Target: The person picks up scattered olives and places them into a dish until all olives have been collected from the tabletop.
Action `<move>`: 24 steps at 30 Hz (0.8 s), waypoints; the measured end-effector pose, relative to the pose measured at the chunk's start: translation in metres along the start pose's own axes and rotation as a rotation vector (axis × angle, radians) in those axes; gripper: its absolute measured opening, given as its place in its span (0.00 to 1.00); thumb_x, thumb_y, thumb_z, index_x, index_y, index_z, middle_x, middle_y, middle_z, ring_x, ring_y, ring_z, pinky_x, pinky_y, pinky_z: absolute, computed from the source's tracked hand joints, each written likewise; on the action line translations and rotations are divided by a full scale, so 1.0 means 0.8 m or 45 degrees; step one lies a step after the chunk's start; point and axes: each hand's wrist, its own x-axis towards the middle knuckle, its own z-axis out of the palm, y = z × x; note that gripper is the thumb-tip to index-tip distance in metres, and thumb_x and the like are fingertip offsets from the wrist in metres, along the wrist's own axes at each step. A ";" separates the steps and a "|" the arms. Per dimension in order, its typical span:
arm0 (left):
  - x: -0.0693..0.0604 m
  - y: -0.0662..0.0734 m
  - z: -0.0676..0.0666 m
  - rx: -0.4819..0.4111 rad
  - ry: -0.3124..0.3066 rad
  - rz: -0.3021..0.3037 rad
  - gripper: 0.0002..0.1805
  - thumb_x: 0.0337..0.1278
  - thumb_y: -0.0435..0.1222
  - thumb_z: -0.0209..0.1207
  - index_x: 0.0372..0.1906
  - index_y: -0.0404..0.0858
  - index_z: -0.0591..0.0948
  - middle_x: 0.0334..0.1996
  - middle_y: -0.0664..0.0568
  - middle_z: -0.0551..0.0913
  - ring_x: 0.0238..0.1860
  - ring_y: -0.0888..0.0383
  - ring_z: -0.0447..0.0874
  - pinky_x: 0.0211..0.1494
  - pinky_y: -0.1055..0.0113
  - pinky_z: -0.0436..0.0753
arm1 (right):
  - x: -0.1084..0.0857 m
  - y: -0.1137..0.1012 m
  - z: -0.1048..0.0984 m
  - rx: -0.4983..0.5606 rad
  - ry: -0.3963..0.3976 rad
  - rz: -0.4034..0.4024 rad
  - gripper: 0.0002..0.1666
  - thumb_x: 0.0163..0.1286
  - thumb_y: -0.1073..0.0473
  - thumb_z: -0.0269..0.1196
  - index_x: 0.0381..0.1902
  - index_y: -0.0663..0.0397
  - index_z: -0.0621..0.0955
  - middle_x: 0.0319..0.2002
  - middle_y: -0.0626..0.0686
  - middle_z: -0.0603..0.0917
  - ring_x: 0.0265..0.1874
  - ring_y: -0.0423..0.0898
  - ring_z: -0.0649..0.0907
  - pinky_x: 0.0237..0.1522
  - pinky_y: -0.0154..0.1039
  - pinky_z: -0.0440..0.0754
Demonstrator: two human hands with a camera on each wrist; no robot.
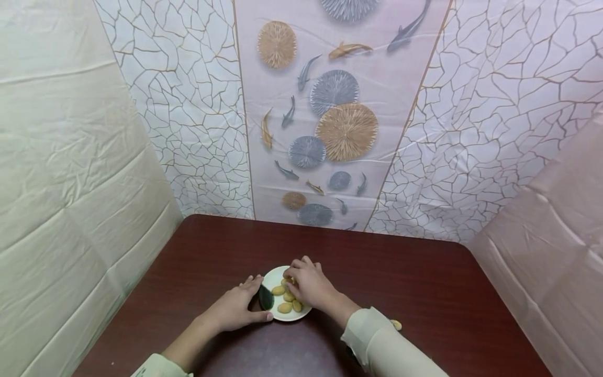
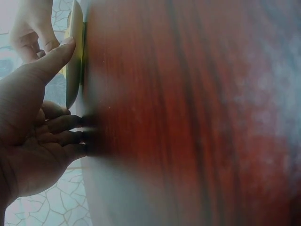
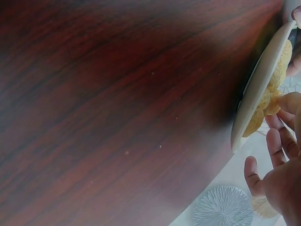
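A round white plate [image 1: 282, 273] sits on the table and bears several yellow-brown oval pieces [image 1: 285, 308], rough on the surface; their kind is unclear. At its left side shows a dark green shape [image 1: 266, 298], either a thing or a pattern. My left hand [image 1: 237, 306] spans the plate's left side, fingers extended, thumb touching the near rim. Over the far right part of the plate, my right hand [image 1: 308, 284] has its thumb and a fingertip on one oval piece [image 3: 273, 104], pinching it. The right hand partly hides the pieces below it in the head view.
Another yellow piece [image 1: 396, 324] lies on the dark red-brown table [image 1: 400, 277], beside the right sleeve [image 1: 372, 335]. Patterned cloth [image 1: 311, 173] hangs behind the table's far edge, with plain cloth on the left and right sides.
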 end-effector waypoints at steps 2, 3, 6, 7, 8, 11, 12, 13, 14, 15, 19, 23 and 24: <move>0.000 -0.001 0.001 0.002 0.001 -0.001 0.62 0.59 0.65 0.75 0.84 0.27 0.65 0.84 0.32 0.67 0.84 0.28 0.65 0.80 0.28 0.72 | 0.001 0.000 0.002 0.000 0.004 -0.002 0.07 0.78 0.54 0.72 0.50 0.45 0.92 0.49 0.48 0.88 0.45 0.44 0.75 0.46 0.47 0.74; 0.000 -0.002 0.001 0.003 0.001 -0.003 0.62 0.59 0.65 0.74 0.84 0.27 0.65 0.84 0.32 0.67 0.84 0.27 0.66 0.80 0.28 0.72 | 0.001 0.000 0.002 0.001 0.005 -0.003 0.07 0.78 0.54 0.72 0.50 0.45 0.92 0.49 0.48 0.88 0.45 0.44 0.75 0.46 0.47 0.74; 0.000 -0.003 0.002 0.006 0.002 -0.004 0.63 0.59 0.65 0.75 0.84 0.27 0.65 0.84 0.32 0.68 0.83 0.27 0.66 0.79 0.28 0.73 | 0.002 0.000 0.005 -0.001 0.004 -0.005 0.07 0.78 0.54 0.72 0.50 0.45 0.92 0.49 0.47 0.88 0.44 0.44 0.75 0.45 0.47 0.74; 0.000 -0.003 0.002 0.007 0.002 -0.004 0.63 0.59 0.65 0.75 0.84 0.27 0.65 0.84 0.32 0.68 0.83 0.27 0.66 0.79 0.27 0.73 | 0.002 0.000 0.006 -0.002 0.003 -0.007 0.07 0.78 0.54 0.72 0.50 0.45 0.92 0.49 0.47 0.88 0.44 0.44 0.75 0.45 0.47 0.74; 0.000 -0.003 0.002 0.008 0.001 -0.004 0.63 0.59 0.65 0.74 0.84 0.28 0.65 0.84 0.32 0.68 0.83 0.27 0.66 0.79 0.27 0.73 | 0.002 0.000 0.007 -0.003 0.003 -0.008 0.07 0.78 0.54 0.72 0.50 0.45 0.92 0.49 0.47 0.88 0.44 0.44 0.75 0.45 0.47 0.74; 0.000 -0.003 0.002 0.010 -0.007 -0.005 0.63 0.59 0.66 0.74 0.85 0.28 0.65 0.84 0.32 0.67 0.83 0.27 0.66 0.79 0.27 0.73 | 0.003 0.001 0.009 -0.007 0.006 -0.007 0.07 0.78 0.54 0.72 0.50 0.45 0.92 0.49 0.47 0.88 0.44 0.44 0.75 0.45 0.48 0.75; 0.000 -0.003 0.002 0.008 -0.009 -0.005 0.63 0.60 0.66 0.74 0.85 0.28 0.65 0.84 0.32 0.67 0.84 0.27 0.66 0.79 0.27 0.73 | 0.004 0.001 0.009 -0.008 0.006 -0.005 0.07 0.78 0.54 0.72 0.50 0.44 0.92 0.49 0.47 0.88 0.44 0.44 0.75 0.45 0.48 0.75; 0.000 -0.003 0.002 0.007 -0.011 -0.007 0.63 0.60 0.66 0.74 0.85 0.29 0.65 0.84 0.32 0.67 0.84 0.28 0.66 0.79 0.27 0.73 | 0.004 0.001 0.010 -0.009 0.007 -0.003 0.07 0.78 0.54 0.72 0.50 0.44 0.91 0.49 0.47 0.88 0.44 0.44 0.75 0.46 0.49 0.76; 0.000 -0.003 0.001 0.006 -0.012 -0.009 0.63 0.60 0.66 0.74 0.85 0.29 0.65 0.84 0.32 0.67 0.84 0.28 0.66 0.79 0.27 0.72 | 0.004 0.001 0.010 -0.010 0.007 0.000 0.07 0.78 0.54 0.72 0.50 0.44 0.91 0.49 0.47 0.88 0.44 0.44 0.75 0.46 0.49 0.76; 0.000 -0.002 0.001 0.005 -0.014 -0.012 0.63 0.60 0.66 0.74 0.85 0.29 0.65 0.84 0.32 0.67 0.84 0.28 0.66 0.79 0.27 0.72 | 0.005 0.001 0.011 -0.010 0.008 0.002 0.07 0.78 0.54 0.72 0.50 0.44 0.91 0.49 0.47 0.88 0.44 0.44 0.75 0.46 0.49 0.76; 0.000 -0.002 0.000 0.009 -0.010 -0.015 0.63 0.60 0.66 0.74 0.85 0.28 0.65 0.84 0.32 0.67 0.83 0.27 0.66 0.79 0.27 0.72 | 0.006 0.001 0.013 -0.003 0.010 0.010 0.07 0.78 0.54 0.72 0.50 0.45 0.91 0.49 0.47 0.88 0.45 0.45 0.75 0.47 0.50 0.76; 0.000 -0.002 0.000 0.011 -0.012 -0.018 0.63 0.60 0.66 0.74 0.85 0.29 0.65 0.84 0.32 0.67 0.84 0.27 0.66 0.80 0.27 0.72 | 0.005 0.002 0.014 0.020 0.004 0.029 0.10 0.78 0.53 0.72 0.52 0.47 0.91 0.50 0.49 0.87 0.47 0.46 0.76 0.46 0.49 0.75; 0.000 -0.003 0.000 0.011 -0.012 -0.017 0.63 0.60 0.66 0.74 0.85 0.29 0.65 0.84 0.32 0.66 0.84 0.28 0.65 0.80 0.27 0.72 | 0.005 0.002 0.014 0.028 -0.001 0.035 0.11 0.79 0.52 0.71 0.53 0.48 0.91 0.51 0.49 0.87 0.48 0.47 0.76 0.46 0.49 0.75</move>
